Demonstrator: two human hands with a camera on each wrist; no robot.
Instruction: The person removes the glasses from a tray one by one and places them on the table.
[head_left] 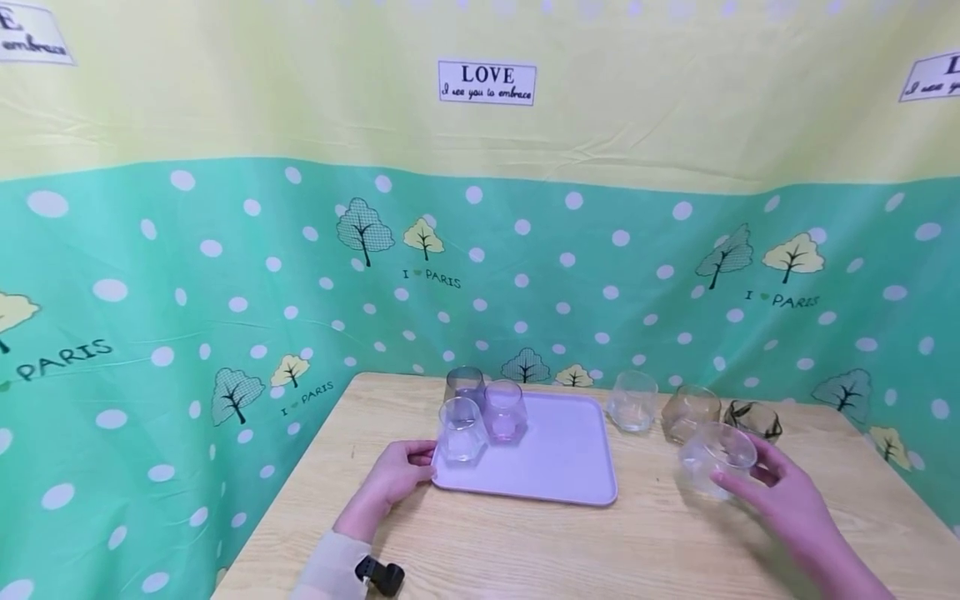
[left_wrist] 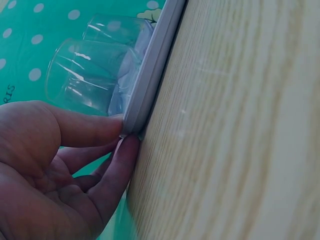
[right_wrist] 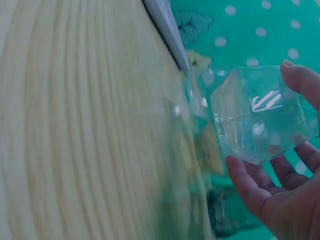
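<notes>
My left hand (head_left: 397, 477) pinches the near-left edge of a pale purple tray (head_left: 555, 467) between thumb and fingers, as the left wrist view also shows. On the tray's left side stand a clear glass (head_left: 462, 437), a pink glass (head_left: 506, 417) and a dark grey glass (head_left: 465, 382). To the right of the tray, my right hand (head_left: 787, 492) holds a clear faceted glass (right_wrist: 260, 115), thumb on one side and fingers on the other. This glass is tilted and lifted off the table in the right wrist view.
Behind the held glass a clear glass (head_left: 633, 404), an amber glass (head_left: 690, 412) and a dark-patterned glass (head_left: 753, 419) stand along the back right of the wooden table (head_left: 525, 550). A green and yellow curtain (head_left: 517, 275) hangs behind the table.
</notes>
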